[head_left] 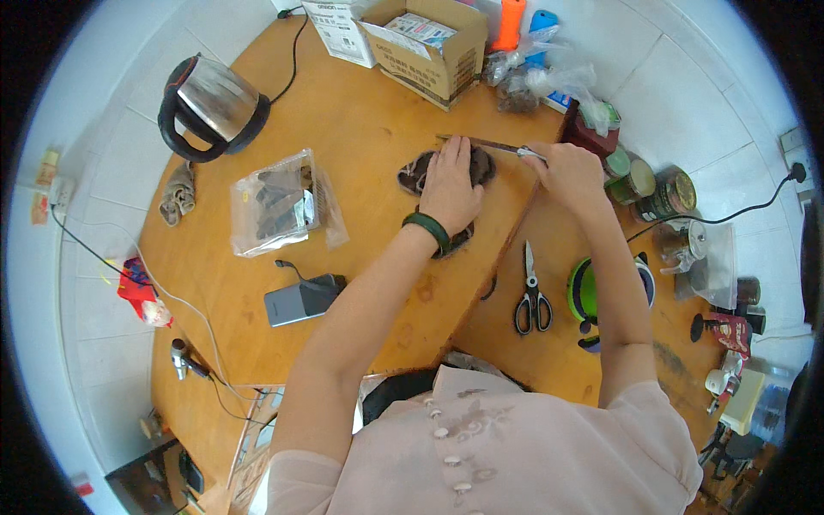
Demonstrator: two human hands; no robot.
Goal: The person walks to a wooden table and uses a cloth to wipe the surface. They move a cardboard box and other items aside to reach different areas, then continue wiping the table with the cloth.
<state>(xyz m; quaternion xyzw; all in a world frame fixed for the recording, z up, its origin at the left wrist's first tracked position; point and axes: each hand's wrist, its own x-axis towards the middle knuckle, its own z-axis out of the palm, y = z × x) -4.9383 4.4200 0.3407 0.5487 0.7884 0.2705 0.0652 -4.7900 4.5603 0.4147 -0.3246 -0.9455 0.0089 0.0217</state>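
Two hands working, upper centre: left hand (452, 182) is lying flat on dark patterned cloth (414, 174), fingers (450, 153) extended, not grasping; right hand (572, 178) is gripping a long slim tool (495, 145). Scissors (532, 281) are sitting right of centre.

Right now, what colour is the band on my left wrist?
The band is dark green, clearest in head view.

Left hand (454, 182) palm down, fingers (451, 154) extended; right hand (573, 178) curled in grip; left arm (360, 313), right arm (614, 275) stretched forward.
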